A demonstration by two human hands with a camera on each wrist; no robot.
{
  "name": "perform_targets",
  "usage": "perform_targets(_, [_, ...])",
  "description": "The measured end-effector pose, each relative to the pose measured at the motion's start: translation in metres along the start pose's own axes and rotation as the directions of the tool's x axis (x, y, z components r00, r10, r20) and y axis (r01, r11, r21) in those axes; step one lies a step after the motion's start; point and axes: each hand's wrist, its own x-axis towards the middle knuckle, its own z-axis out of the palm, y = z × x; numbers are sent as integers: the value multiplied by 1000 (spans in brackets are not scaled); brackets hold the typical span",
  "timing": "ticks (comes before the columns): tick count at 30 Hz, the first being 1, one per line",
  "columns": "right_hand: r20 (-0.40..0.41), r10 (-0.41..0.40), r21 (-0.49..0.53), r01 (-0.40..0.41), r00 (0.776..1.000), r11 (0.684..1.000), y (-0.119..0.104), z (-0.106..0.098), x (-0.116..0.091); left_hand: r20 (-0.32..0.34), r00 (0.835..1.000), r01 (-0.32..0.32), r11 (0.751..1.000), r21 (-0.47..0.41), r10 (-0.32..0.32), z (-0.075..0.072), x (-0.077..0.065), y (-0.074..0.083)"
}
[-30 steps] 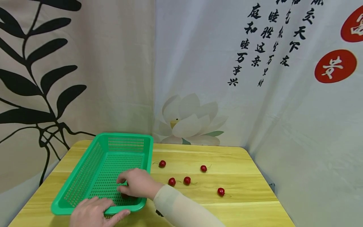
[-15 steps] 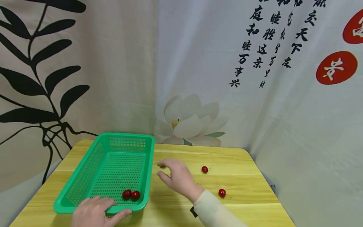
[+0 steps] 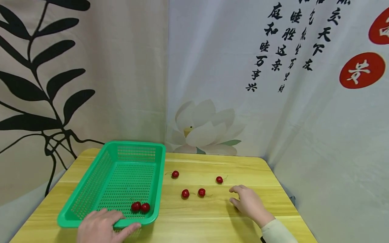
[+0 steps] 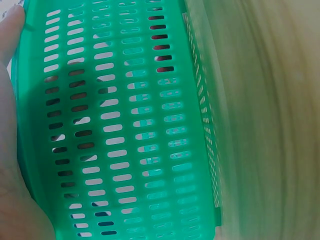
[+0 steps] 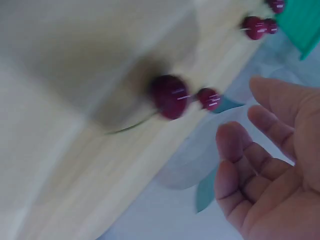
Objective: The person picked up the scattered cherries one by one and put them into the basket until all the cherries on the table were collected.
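Note:
With its fingers over the front rim and the thumb outside, my left hand point(image 3: 101, 227) grips the green plastic basket point(image 3: 163, 162). Two dark red cherries point(image 3: 140, 207) lie together in the basket's front right corner. My right hand point(image 3: 249, 204) hovers over the table's right side, fingers loosely bent and nothing between them. In the right wrist view a stemmed cherry point(image 5: 171, 97) lies close by the right hand; in the head view that hand covers its spot. Another cherry point(image 3: 219, 180) sits just beyond the fingertips, to their left.
Between basket and right hand, several cherries lie on the wooden table point(image 3: 194, 222), among them a back one point(image 3: 175, 174) and a middle one point(image 3: 202, 192). A printed curtain point(image 3: 206, 67) hangs behind the table's far edge.
My right hand has left the basket, passed over the cherries beside it, and moved right across the table. Two cherries in the basket came into sight. The left hand stays on the rim.

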Motion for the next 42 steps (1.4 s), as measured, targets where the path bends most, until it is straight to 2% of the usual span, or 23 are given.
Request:
perform_targets(5, [23,21,-20,-21,1000,1000,16,6,-11,3,1000,9,1000,-3,-9,-1,1,1])
perform_targets(14, [114,28,27,-31,993,999,23,14,-19,41,999,0,1000,3,0,0,2,0])
perform_targets(26, [95,-10,48,6,995,999,22,18,-20,35,999,1,1000,-1,-1,-3,2,3])
perform_targets(32, [75,-17,42,14,997,999,23,21,-20,58,998,22,1000,10,-23,-4,2,3])
perform_targets(42, [89,-13,45,9,996,999,21,20,-18,65,997,31,999,18,-32,-5,2,2])
